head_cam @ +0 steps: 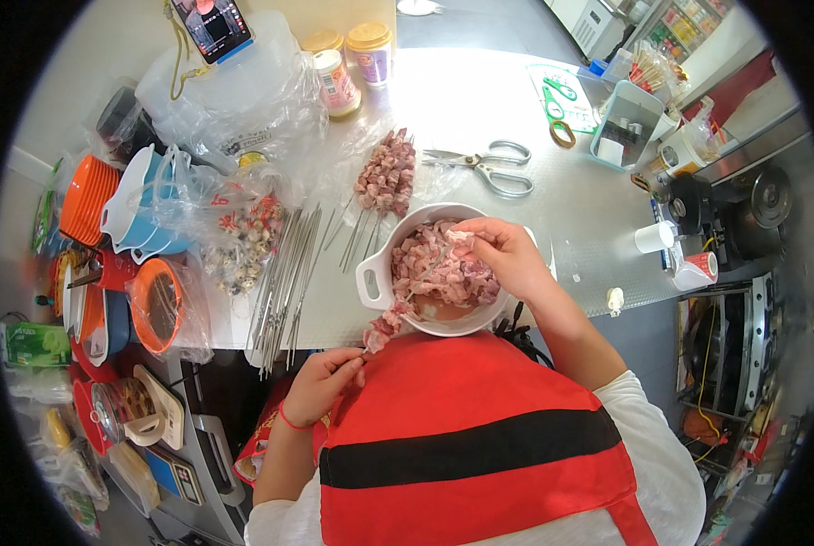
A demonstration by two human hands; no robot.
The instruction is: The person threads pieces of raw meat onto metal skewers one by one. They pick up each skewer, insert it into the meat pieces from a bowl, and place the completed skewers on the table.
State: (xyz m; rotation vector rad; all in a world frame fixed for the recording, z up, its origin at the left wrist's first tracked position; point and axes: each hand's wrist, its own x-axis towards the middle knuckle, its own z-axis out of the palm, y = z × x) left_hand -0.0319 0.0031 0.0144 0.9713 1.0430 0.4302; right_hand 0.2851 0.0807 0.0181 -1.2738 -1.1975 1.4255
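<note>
A metal skewer [423, 274] slants over a white handled bowl [374, 282] of raw meat pieces [429, 254]. My left hand [326, 383] grips its lower end, beside several threaded meat pieces [386, 327]. Above the bowl, my right hand [506, 256] pinches a pale piece of meat [460, 239] close to the skewer's upper end; whether the tip has pierced it I cannot tell. Behind the bowl lies a pile of loaded meat skewers [386, 174] on clear plastic. Bare metal skewers [285, 286] lie in a bundle left of the bowl.
Metal scissors [492, 164] lie behind the bowl. Bagged speckled eggs [243, 263] and an orange container [156, 305] stand left. Lidded cups [371, 54] and a phone [216, 27] are at the back. A rectangular container [626, 126] and a white cup [654, 237] are at right.
</note>
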